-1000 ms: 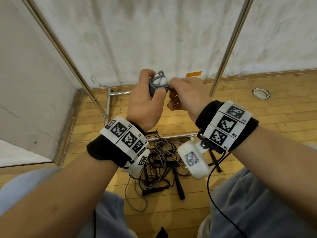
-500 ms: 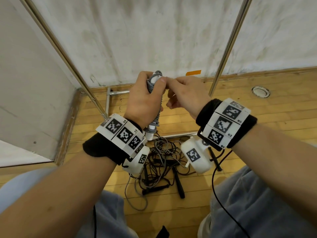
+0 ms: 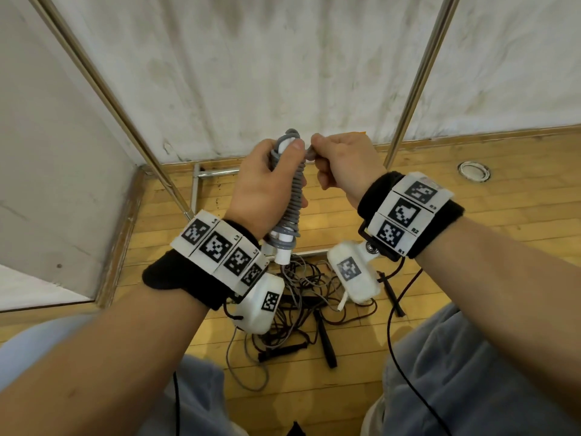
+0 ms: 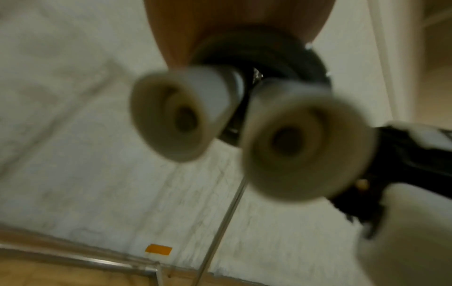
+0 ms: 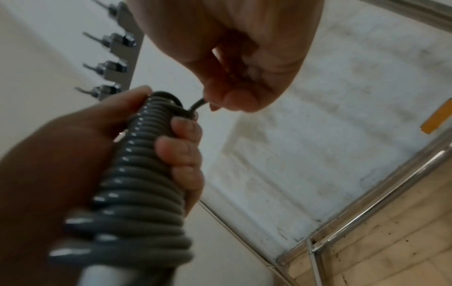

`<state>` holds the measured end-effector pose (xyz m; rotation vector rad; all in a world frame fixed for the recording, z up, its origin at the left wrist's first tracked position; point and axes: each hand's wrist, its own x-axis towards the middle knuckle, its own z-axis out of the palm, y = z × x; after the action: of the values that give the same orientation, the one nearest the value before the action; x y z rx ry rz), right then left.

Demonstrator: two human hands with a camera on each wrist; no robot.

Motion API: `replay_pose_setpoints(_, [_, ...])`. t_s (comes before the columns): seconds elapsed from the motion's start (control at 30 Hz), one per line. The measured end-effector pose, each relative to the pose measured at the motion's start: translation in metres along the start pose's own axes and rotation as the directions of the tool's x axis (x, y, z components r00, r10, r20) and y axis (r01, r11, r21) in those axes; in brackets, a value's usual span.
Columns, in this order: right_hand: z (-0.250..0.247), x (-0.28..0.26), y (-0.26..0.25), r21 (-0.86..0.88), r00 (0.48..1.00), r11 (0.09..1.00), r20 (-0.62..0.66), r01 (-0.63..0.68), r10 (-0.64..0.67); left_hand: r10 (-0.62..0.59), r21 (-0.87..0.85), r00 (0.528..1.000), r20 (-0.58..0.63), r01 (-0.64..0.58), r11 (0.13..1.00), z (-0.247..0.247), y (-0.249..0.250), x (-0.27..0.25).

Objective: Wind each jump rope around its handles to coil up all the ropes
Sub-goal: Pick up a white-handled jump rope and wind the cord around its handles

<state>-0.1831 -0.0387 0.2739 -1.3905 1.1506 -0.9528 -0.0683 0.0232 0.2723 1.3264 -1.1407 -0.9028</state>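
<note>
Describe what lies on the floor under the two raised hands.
A tangle of uncoiled ropes, black and grey, with black handles. The wrist cameras cover part, so their count is unclear.

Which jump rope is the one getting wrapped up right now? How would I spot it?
Look above the wooden floor, up between the two hands. The left hand grips the grey rope coiled tightly round its white handles, and the right hand pinches its loose end. The tangled ropes on the floor lie loose and mostly black.
</note>
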Motion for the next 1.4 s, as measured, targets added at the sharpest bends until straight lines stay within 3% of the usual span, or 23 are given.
replay_pose_setpoints(0.07, [0.002, -0.003, 0.001, 0.055, 1.000, 0.999, 0.020, 0.000, -0.001, 0.029, 0.045, 0.999, 0.019, -0.030, 0.999, -0.003, -0.002, 0.002])
replay_pose_setpoints(0.2, [0.008, -0.013, 0.001, 0.077, 0.998, 0.995, 0.024, 0.059, -0.061, 0.114, 0.153, 0.991, -0.071, -0.102, 0.983, -0.001, -0.008, 0.004])
replay_pose_setpoints(0.37, [0.013, -0.017, -0.005, 0.043, 0.994, 0.993, -0.026, 0.109, -0.108, 0.150, 0.142, 0.977, -0.153, -0.129, 0.981, 0.005, -0.004, 0.005])
replay_pose_setpoints(0.5, [0.007, -0.013, -0.008, -0.131, 0.985, 0.978, -0.049, 0.161, -0.168, 0.115, 0.127, 0.981, -0.157, -0.096, 0.987, 0.001, 0.001, 0.007])
replay_pose_setpoints(0.77, [0.002, -0.002, -0.008, -0.238, 0.987, 0.961, -0.046, 0.139, -0.154, 0.021, 0.135, 0.996, -0.087, -0.009, 0.991, -0.002, -0.001, 0.003])
replay_pose_setpoints(0.9, [0.001, -0.005, -0.012, -0.273, 0.978, 0.940, 0.024, 0.205, -0.207, 0.001, 0.096, 0.998, -0.060, 0.005, 0.995, -0.010, 0.001, 0.002])
replay_pose_setpoints(1.1, [0.015, -0.008, -0.039, -0.148, 0.941, 0.930, 0.094, 0.336, -0.325, 0.098, 0.116, 0.984, -0.148, -0.082, 0.990, -0.031, 0.027, 0.005])
replay_pose_setpoints(1.4, [0.049, -0.008, -0.120, -0.126, 0.866, 0.862, 0.180, 0.491, -0.467, 0.209, 0.314, 0.973, -0.092, -0.171, 0.934, -0.089, 0.105, 0.015])
